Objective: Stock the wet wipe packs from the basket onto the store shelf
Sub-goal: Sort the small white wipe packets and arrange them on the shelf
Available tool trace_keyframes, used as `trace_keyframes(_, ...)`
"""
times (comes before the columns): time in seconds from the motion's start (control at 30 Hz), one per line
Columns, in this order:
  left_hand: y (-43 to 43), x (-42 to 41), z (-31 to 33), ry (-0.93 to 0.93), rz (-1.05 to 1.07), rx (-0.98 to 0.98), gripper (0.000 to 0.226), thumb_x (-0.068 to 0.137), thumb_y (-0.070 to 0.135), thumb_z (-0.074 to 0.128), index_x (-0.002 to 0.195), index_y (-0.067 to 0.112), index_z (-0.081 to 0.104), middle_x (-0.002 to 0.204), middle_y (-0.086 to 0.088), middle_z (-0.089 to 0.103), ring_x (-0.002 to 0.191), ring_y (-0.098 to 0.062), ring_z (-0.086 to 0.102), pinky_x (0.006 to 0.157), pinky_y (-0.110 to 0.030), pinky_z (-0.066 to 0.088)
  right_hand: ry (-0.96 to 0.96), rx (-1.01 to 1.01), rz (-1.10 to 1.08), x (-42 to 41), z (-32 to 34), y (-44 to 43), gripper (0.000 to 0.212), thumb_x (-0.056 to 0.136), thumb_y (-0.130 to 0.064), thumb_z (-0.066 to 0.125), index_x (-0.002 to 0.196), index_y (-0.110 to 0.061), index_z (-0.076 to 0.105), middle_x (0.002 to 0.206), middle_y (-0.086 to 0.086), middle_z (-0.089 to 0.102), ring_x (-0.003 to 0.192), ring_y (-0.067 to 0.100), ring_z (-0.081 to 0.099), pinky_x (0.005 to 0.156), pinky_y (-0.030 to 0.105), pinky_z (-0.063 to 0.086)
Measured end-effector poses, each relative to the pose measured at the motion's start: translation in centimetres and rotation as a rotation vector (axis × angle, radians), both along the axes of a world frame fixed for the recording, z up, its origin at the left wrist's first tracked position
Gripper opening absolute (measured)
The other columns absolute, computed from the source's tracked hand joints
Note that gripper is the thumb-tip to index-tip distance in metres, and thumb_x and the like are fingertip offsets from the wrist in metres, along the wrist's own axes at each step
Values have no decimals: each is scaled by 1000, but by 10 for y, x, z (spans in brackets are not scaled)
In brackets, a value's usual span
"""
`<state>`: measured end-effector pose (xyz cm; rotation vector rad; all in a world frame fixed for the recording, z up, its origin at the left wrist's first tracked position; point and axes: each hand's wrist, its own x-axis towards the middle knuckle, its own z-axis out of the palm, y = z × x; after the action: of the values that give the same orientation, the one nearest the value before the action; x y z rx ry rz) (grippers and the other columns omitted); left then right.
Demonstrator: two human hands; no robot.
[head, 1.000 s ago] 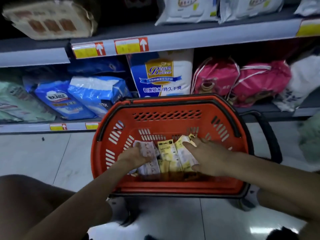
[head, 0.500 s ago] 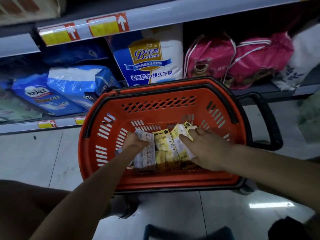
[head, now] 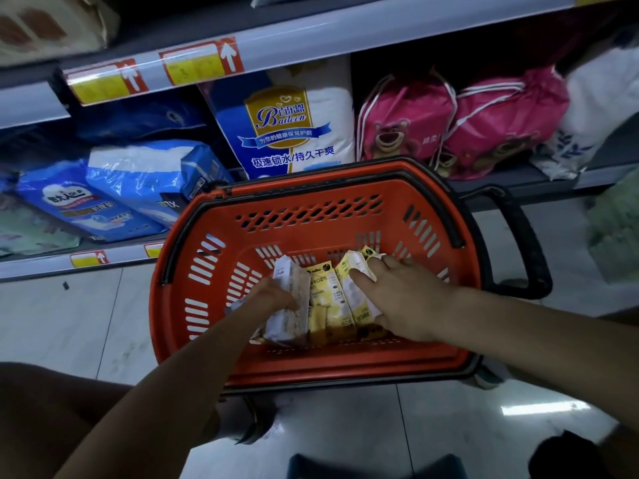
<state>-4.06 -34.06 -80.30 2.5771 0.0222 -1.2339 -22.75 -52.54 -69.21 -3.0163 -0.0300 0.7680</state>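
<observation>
An orange shopping basket (head: 304,202) with black handles sits on the tiled floor in front of the store shelf (head: 311,39). Several yellow wet wipe packs (head: 325,299) stand side by side at its bottom. My left hand (head: 273,295) is inside the basket, fingers wrapped around a white-patterned wipe pack (head: 290,305) at the row's left end. My right hand (head: 408,299) grips the yellow-and-white packs (head: 356,271) at the right end, thumb across their front.
The low shelf behind the basket holds blue diaper packs (head: 138,181), a tall blue-and-white Baileen pack (head: 287,129) and pink drawstring bear bags (head: 449,129). Yellow price tags (head: 197,63) line the upper shelf edge. My knee (head: 45,416) is at lower left.
The view tilted down and shifted, so the basket sits higher and further right in frame. My left hand has raised the white pack more upright; my right hand keeps its hold.
</observation>
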Motion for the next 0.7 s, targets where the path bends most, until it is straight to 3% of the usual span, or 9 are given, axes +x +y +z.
trace_keyframes(0.13, -3, 7, 22, 79, 139, -104, 70, 65, 12, 97, 124, -1, 63, 105, -16, 74, 96, -35, 73, 82, -50, 63, -35, 28, -15, 5, 7, 1, 84, 99, -35, 60, 162, -13, 8, 158, 18, 26, 144, 37, 31, 113, 46, 37)
trace_keyframes(0.23, -10, 6, 60, 121, 216, -218, 51, 75, 5, 90, 118, -7, 65, 89, -16, 73, 71, -30, 73, 50, -39, 61, -78, 69, -27, 9, 13, 3, 89, 97, -39, 62, 162, -15, 7, 158, 16, 28, 144, 35, 33, 114, 46, 37)
trace_keyframes(0.33, -17, 2, 96, 119, 286, -355, 48, 78, 3, 88, 117, -9, 62, 88, -18, 74, 64, -26, 73, 42, -33, 57, -154, 124, -25, 13, 20, 8, 96, 94, -46, 66, 162, -19, 4, 156, 13, 30, 142, 33, 35, 114, 45, 36)
trace_keyframes(0.47, -21, -10, 135, 120, 334, -532, 41, 84, 11, 83, 118, -4, 66, 93, -18, 78, 72, -29, 77, 49, -31, 59, -318, 176, 5, 17, 28, 19, 103, 89, -52, 68, 162, -22, 3, 151, 8, 33, 137, 30, 39, 109, 45, 41)
trace_keyframes(0.6, -18, -22, 157, 197, 474, -732, 38, 86, 17, 77, 121, 3, 69, 104, -19, 79, 92, -34, 78, 74, -43, 65, -466, 289, -22, 18, 36, 28, 100, 88, -40, 70, 162, -24, 6, 153, 4, 31, 142, 26, 34, 110, 43, 42)
trace_keyframes(0.7, -16, -30, 159, 224, 566, -830, 41, 87, 22, 77, 123, 4, 71, 110, -19, 78, 99, -35, 77, 79, -45, 64, -565, 288, -48, 19, 38, 29, 94, 84, -34, 76, 160, -23, 21, 151, 5, 37, 139, 26, 39, 105, 44, 48)
